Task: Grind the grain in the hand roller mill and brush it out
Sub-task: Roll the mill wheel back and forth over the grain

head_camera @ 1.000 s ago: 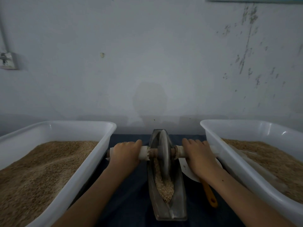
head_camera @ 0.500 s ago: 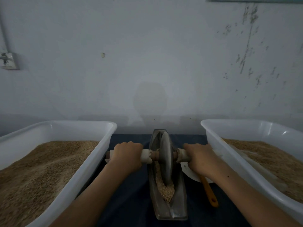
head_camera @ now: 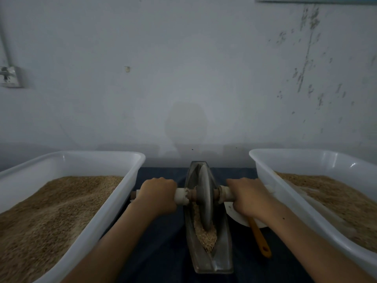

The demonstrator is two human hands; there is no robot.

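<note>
Here, lower centre, the left hand [head_camera: 157, 196] and right hand [head_camera: 247, 198] each wrap the axle [head_camera: 181, 196] of the likely heavy, stiff roller wheel [head_camera: 204, 198]; best gripped there.

**Materials and finishes**

Trough [head_camera: 221, 248]: dull grey metal, worn, matt. Wheel [head_camera: 204, 199]: grey metal disc, smooth, faint sheen. Axle sleeves [head_camera: 181, 196]: off-white, chipped at the end. Left tub [head_camera: 114, 203] and right tub [head_camera: 285, 193]: translucent white plastic, glossy. Grain [head_camera: 205, 234]: tan, coarse, granular. Tabletop cover [head_camera: 163, 242]: dark blue cloth, matt. Orange handle [head_camera: 260, 240]: smooth plastic. Wall [head_camera: 183, 68]: matt paint, scuffed.
</note>
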